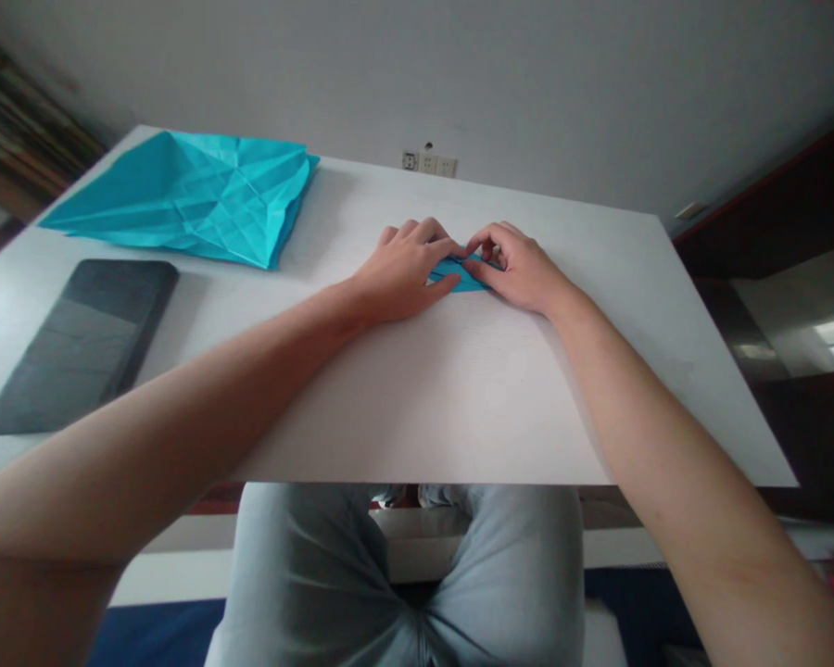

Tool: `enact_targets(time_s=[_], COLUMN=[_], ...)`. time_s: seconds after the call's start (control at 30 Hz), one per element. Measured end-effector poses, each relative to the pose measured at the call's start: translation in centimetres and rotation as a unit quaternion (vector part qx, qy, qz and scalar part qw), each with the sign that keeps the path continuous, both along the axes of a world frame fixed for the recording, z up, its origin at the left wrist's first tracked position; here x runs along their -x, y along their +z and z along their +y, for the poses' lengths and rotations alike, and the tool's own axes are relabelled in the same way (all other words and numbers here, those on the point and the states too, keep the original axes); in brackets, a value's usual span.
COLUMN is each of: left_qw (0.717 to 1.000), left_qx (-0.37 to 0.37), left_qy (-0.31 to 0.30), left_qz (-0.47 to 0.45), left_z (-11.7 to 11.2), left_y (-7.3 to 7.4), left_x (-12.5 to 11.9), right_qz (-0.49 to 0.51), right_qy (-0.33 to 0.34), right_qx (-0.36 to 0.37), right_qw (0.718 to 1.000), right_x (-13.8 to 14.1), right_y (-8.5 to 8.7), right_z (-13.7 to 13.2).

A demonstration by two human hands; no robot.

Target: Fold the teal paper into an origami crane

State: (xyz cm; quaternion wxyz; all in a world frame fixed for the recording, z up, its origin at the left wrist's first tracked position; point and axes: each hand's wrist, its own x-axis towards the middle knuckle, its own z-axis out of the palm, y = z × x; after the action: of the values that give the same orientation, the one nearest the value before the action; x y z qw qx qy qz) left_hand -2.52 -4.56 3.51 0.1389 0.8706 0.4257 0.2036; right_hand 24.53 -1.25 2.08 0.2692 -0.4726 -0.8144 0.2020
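Resting over one small piece of folded turquoise paper (471, 280), on the white tabletop (459, 398) ahead of you and a little right of centre: your two bare hands.

Item, your left hand (404, 273): palm down, fingers bent over the paper's left end and far edge; thumb apart from them, reaching along the near side, a moderate gap between.

Item, your right hand (526, 267): at the paper's right end, fingers curled, thumb and index fingertip narrowly spaced near your left index fingertip; whether they grip a fold, you cannot tell from this view.

Item, one larger turquoise paper form (201, 195), layered, creased in a grid: on the far left of the tabletop, well apart from your hands.

Item, one black touchscreen device (87, 338): lying flat nearer you, just below that form, partly behind your left forearm.

Item, wall sockets (429, 164): beyond the far edge.

Item, your pale blue jeans (410, 584): below the near edge.
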Motion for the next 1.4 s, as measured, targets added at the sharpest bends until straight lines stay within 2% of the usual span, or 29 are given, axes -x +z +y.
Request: enact_targets(time_s=[0.9, 1.4], left_qw=[1.000, 1.000], left_qx=[-0.001, 0.001], left_qy=[0.001, 0.001], left_qz=[0.008, 0.022], left_z=[0.07, -0.12], left_y=[-0.44, -0.05], left_x=[-0.11, -0.11], right_qz=[-0.010, -0.004], right_qy=[-0.001, -0.001], right_qx=[-0.005, -0.011], right_qw=[1.000, 1.000], right_x=[0.18, 0.27], right_y=[0.02, 0.18], right_z=[-0.11, -0.21])
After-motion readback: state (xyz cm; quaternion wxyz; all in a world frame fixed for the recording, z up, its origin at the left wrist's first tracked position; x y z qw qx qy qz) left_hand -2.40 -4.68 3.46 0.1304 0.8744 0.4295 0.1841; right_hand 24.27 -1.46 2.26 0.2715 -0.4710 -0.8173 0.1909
